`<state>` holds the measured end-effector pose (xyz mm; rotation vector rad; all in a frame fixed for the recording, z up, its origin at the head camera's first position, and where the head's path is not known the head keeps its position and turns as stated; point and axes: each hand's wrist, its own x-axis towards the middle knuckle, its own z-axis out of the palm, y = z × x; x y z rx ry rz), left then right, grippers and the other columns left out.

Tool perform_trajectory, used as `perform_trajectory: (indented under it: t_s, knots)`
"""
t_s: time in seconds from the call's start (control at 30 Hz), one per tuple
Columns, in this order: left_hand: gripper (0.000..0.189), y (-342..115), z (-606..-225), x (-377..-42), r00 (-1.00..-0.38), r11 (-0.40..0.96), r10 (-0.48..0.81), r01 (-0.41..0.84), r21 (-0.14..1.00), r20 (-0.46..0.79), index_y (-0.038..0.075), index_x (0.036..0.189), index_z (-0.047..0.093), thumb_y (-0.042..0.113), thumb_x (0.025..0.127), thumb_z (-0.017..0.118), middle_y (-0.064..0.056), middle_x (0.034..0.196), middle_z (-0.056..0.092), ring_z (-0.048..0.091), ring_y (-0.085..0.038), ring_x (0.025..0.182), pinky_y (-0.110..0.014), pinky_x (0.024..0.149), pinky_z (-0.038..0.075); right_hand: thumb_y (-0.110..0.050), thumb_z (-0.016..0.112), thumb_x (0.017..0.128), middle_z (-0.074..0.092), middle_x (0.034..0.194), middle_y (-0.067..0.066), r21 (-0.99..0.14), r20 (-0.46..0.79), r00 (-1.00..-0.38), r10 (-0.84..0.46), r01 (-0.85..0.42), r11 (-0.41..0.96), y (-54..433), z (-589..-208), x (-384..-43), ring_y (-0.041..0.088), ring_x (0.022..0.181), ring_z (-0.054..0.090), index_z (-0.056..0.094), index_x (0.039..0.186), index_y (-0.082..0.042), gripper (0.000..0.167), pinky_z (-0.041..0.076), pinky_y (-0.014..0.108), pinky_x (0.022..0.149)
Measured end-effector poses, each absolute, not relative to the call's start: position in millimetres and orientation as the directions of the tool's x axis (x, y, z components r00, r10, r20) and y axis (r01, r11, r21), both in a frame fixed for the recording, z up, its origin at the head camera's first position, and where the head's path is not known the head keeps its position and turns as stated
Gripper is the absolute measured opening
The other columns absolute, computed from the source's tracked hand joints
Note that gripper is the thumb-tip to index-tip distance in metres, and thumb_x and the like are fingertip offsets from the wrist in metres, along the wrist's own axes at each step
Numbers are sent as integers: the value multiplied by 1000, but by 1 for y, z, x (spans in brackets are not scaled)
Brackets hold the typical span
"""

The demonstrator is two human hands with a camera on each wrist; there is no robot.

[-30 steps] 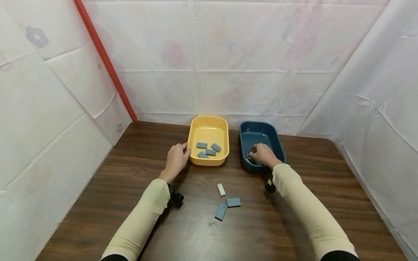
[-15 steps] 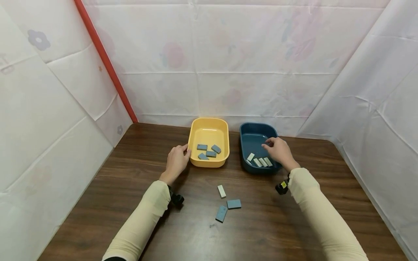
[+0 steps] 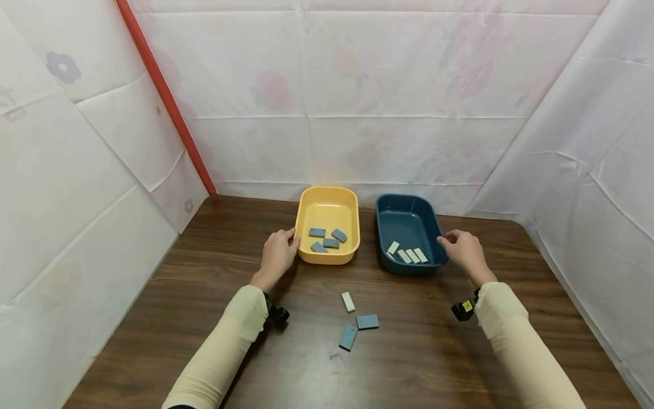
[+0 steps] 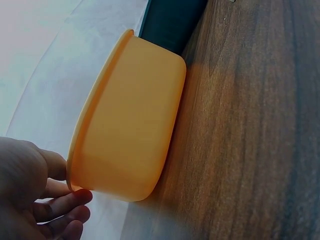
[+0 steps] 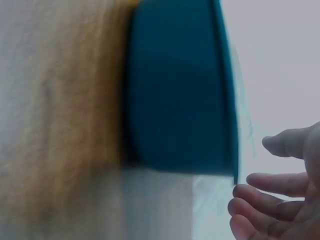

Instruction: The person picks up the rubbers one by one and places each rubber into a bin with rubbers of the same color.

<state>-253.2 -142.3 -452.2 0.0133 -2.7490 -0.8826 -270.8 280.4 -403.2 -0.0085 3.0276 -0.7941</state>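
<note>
My left hand [image 3: 277, 255] holds the left rim of a yellow plastic tray [image 3: 328, 213], thumb and fingers at its edge in the left wrist view. Several flat grey-blue blocks [image 3: 331, 243] lie in the tray's near half. Beside the right rim of a dark blue tray [image 3: 402, 222] is my right hand [image 3: 464, 253], holding nothing. Its thumb and fingers are spread apart close to the rim in the right wrist view. Small white blocks [image 3: 403, 256], several of them, lie at the blue tray's near end.
On the dark wooden table [image 3: 245, 341], in front of the trays, lie one white block [image 3: 348, 302] and two grey-blue blocks, one [image 3: 367, 322] crosswise and one [image 3: 348, 337] slanted. White patterned sheets [image 3: 327, 147] stand behind and along both sides.
My right hand has let go of a white block in the blue tray, lifted out and moved right to the tray's outer rim. My left hand has stayed at the yellow tray.
</note>
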Motion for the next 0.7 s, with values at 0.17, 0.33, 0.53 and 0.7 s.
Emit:
perform_trajectory:
  t_s: [0.17,0.33,0.53,0.7]
  knots:
    - [38,-143,-453,-252,-969,816,-85,66,575,232,1,131,61,20,97,57,-19,104,68,60,-34,96,-45,81,49,-31,45,103,60,123,31,-491,-79,-997,-3,36,870,289,-417,-266,45,108,58,57,127,9,48,49,53,85]
    - [38,-145,-453,-251,-971,815,-90,56,577,222,2,131,61,21,98,57,-19,108,67,60,-34,99,-46,85,49,-29,40,104,55,130,34,-529,-117,-993,2,64,846,291,-430,-266,48,116,54,54,131,12,51,48,55,91]
    - [38,-145,-452,-253,-970,816,-93,55,576,224,3,130,62,21,98,56,-17,102,67,59,-32,94,-43,81,48,-26,40,104,64,113,31,-583,-79,-996,37,77,809,289,-435,-266,41,101,60,56,129,12,48,49,51,84]
    - [38,-143,-453,-254,-969,817,-87,64,574,231,3,130,62,22,98,56,-14,97,66,57,-30,89,-40,76,45,-26,39,105,60,124,32,-582,-80,-996,47,85,809,291,-435,-266,39,103,59,55,131,11,48,49,50,83]
